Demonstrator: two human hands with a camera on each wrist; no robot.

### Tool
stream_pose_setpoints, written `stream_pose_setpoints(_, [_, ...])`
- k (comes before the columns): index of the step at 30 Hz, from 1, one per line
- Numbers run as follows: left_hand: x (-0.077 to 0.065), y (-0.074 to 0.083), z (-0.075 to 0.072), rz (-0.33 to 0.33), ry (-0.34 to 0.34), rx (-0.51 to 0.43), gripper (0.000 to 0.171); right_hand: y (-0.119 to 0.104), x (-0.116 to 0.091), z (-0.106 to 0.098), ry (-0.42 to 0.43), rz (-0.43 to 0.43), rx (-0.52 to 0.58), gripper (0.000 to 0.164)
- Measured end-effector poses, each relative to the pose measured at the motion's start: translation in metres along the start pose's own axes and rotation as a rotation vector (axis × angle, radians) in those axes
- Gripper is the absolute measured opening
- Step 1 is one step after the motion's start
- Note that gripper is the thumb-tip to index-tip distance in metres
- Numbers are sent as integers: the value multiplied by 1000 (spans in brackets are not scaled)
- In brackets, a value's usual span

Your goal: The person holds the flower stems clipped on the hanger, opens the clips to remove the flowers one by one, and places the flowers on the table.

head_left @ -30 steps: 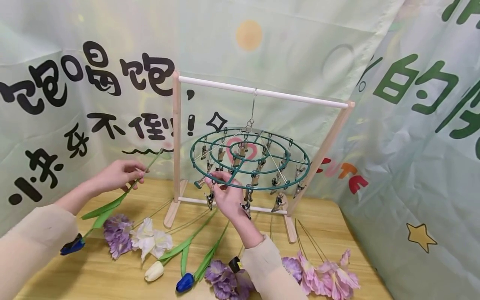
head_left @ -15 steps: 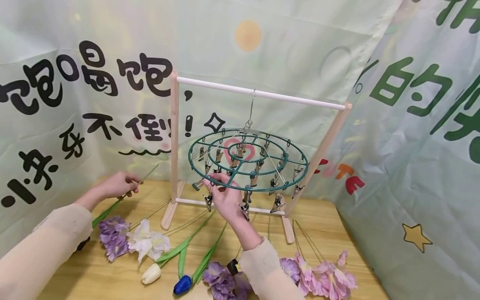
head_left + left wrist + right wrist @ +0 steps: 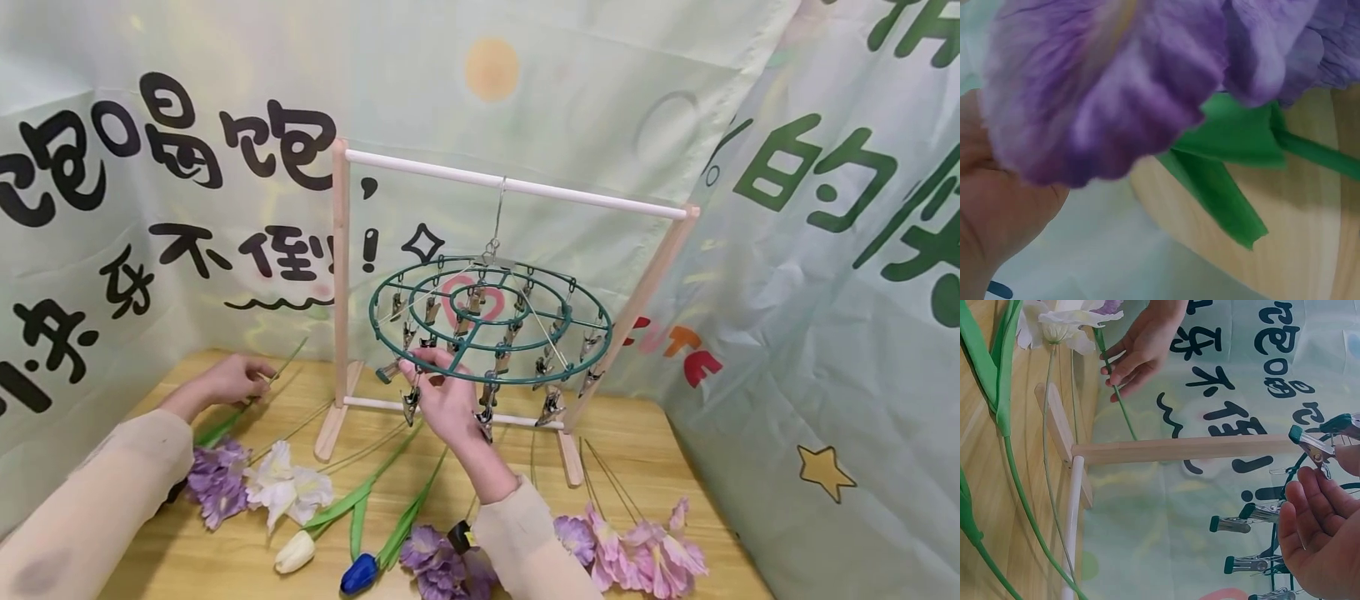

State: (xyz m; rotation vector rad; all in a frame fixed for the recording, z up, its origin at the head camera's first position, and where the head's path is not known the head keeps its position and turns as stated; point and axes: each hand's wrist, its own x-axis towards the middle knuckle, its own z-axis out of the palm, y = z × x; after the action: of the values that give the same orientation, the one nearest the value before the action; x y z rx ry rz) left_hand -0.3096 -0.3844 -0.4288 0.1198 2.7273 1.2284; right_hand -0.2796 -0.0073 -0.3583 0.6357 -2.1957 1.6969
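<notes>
My left hand [image 3: 228,383] pinches the thin green stem [image 3: 291,357] of an artificial tulip, low over the left of the table. Its leaves [image 3: 1229,134] show in the left wrist view, while its blossom is hidden behind my forearm. A purple flower [image 3: 1104,94] fills much of that view, in front of the hand. My right hand [image 3: 446,404] pinches a metal clip [image 3: 1313,447] with green tips at the near left rim of a round green clip hanger [image 3: 487,380]. Several other clips [image 3: 1244,565] dangle from the rings.
The hanger hooks over the white bar [image 3: 600,197] of a wooden stand [image 3: 341,275]. On the table lie a white flower [image 3: 288,487], a white tulip [image 3: 295,552], a blue tulip [image 3: 360,573], purple flowers [image 3: 435,558] and pink flowers [image 3: 648,554]. Printed cloth [image 3: 420,75] surrounds the table.
My left hand has come down toward the tabletop with the tulip, whose blue blossom has passed out of sight behind the forearm. The right hand keeps its place at the clip.
</notes>
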Motion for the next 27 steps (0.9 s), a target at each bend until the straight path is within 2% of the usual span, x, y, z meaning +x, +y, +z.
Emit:
stream_pose_setpoints(5, [-1,-7,1,-17,12,-17,36,0,1,2,4,10,6,22])
stream_pose_setpoints(12, [2,-13,8,-85,44,18,35,2,1,2,2,-22,45,21])
stream_pose_setpoints(20, [5,-20,18,-93,45,-16,32,5,1,1,-14,-39,52,22])
stream_pose_setpoints(27, [7,-31,24,-92,18,4,29,6,0,2,-30,-29,62,21])
